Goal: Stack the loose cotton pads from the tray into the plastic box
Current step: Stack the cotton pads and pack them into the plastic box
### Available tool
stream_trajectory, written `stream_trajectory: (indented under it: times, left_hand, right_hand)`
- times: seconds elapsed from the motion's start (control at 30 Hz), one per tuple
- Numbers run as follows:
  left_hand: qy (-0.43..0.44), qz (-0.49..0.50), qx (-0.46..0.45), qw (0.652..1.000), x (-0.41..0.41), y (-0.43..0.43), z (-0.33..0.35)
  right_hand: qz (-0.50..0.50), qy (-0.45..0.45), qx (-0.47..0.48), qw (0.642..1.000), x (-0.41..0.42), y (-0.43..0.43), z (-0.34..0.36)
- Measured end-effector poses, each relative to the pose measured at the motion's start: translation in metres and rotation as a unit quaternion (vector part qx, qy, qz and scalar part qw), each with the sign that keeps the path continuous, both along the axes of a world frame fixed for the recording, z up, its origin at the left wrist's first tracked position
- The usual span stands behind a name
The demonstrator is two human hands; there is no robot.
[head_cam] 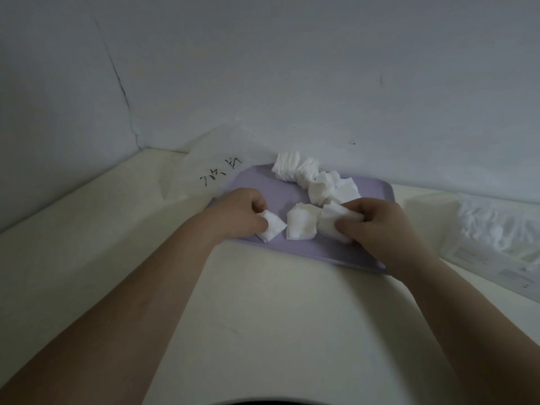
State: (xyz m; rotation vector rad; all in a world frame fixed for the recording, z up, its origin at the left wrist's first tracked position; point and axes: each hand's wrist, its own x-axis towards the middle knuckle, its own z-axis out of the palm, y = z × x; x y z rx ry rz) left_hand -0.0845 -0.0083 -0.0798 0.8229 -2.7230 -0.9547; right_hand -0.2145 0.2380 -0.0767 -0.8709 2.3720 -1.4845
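At the near edge of the flat lavender plastic tray (263, 182) on the white table (263, 302), the left hand (239, 213) and right hand (377, 226) each have their grip pinched round a small bunch of square white cotton pads (271, 229), while the translucent plastic box (429, 220) (if I judge it rightly) lies at three o'clock, nearer the right hand.

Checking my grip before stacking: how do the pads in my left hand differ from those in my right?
The left-hand pads are a thin bunch; the right-hand pads a bulkier one. The left-hand pads look flat and square; the right-hand pads are squeezed and crumpled. Both are white, over the purple tray.
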Motion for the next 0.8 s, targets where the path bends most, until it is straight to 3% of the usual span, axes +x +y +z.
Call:
stream_trajectory:
  times: [0.3,0.47,0.57,0.63,0.8]
  left_hand:
    - [-0.054,0.011,0.019,0.998,0.004,0.012,0.010]
    - [0.087,0.014,0.107,0.990,0.015,0.029,0.029]
    - [0.180,-0.068,0.273,0.943,0.009,0.049,0.038]
    - [0.197,-0.094,0.339,0.915,-0.004,0.067,0.037]
    - [0.204,-0.092,0.314,0.923,-0.034,0.107,0.016]
  right_hand:
    - [0.010,0.001,-0.018,1.000,0.004,-0.007,-0.004]
    - [0.018,-0.068,-0.080,0.994,0.004,0.002,0.000]
    - [0.014,-0.153,-0.133,0.979,0.002,0.008,0.003]
    - [0.011,-0.184,-0.157,0.970,-0.003,0.014,0.004]
    - [0.010,-0.171,-0.191,0.967,-0.012,0.030,-0.004]
